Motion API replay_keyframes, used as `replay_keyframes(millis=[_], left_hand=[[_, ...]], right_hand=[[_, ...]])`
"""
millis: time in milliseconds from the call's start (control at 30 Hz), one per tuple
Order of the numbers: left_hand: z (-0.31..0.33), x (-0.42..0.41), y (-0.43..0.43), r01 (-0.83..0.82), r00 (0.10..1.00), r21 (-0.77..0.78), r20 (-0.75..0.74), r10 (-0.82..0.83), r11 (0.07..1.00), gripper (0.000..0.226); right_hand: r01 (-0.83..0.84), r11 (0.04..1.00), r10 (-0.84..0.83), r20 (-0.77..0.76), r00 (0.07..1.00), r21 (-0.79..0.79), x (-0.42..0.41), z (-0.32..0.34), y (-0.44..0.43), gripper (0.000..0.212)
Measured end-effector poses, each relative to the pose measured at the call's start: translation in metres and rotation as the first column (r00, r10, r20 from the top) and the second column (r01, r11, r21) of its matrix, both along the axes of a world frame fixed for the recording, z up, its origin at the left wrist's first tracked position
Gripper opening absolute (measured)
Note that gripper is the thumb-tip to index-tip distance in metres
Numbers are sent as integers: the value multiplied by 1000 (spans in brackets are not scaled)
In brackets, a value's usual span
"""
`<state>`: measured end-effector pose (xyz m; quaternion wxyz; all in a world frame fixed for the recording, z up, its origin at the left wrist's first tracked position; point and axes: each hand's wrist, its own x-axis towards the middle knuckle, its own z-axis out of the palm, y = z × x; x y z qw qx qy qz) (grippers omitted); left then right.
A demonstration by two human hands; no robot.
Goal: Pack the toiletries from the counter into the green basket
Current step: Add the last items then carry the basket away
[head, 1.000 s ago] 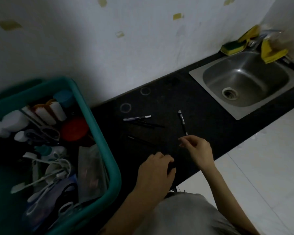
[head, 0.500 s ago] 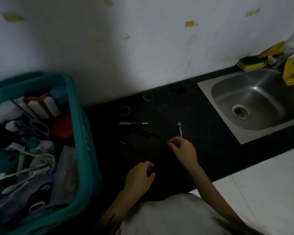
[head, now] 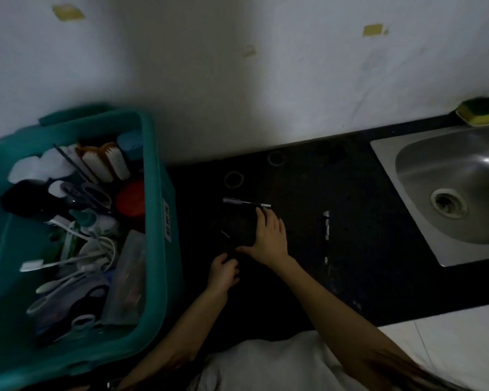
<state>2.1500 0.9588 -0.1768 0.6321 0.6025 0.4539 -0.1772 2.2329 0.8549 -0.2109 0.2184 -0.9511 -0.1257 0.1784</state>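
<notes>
The silver stick (head: 246,203) lies flat on the dark counter (head: 378,193), right of the basket (head: 158,193). A pen (head: 326,230) lies further right, toward the sink (head: 449,198). Both look light, stiff and apt to roll (a mid-shaft pinch seems best). The right hand (head: 268,235) lies flat with its fingers straight, tips just near the stick's right end. The left hand (head: 223,270) is curled; I cannot tell whether it holds anything. A ring (head: 233,179) lies beyond the stick. The basket is crowded, but nothing seems to bar the way to it.

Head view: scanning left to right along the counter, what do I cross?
In order: green basket → left hand → right hand → slim dark stick → sink.
</notes>
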Motion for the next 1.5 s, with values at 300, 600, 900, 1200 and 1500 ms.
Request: replay_keyframes(millis=[300,600,900,1200,1500], left_hand=[[-1,24,-4,1,1000,2,-9,-1,1000,59],[-12,36,-19,-80,997,-70,12,81,994,43],[-25,39,-34,-108,991,-147,62,118,983,20],[-26,32,-23,-108,978,-144,164,131,984,18],[-26,28,-8,-14,965,-385,236,114,923,20]], right_hand=[[34,994,-30,34,999,-108,-3,-8,10,49],[-35,999,30,-160,987,-30,-9,-11,-4,23],[143,899,91,-497,863,414,-28,-2,-35,54],[352,793,68,-647,760,497,-35,2,-47,26],[440,690,53,-647,760,574,-36,-1,-49,28]])
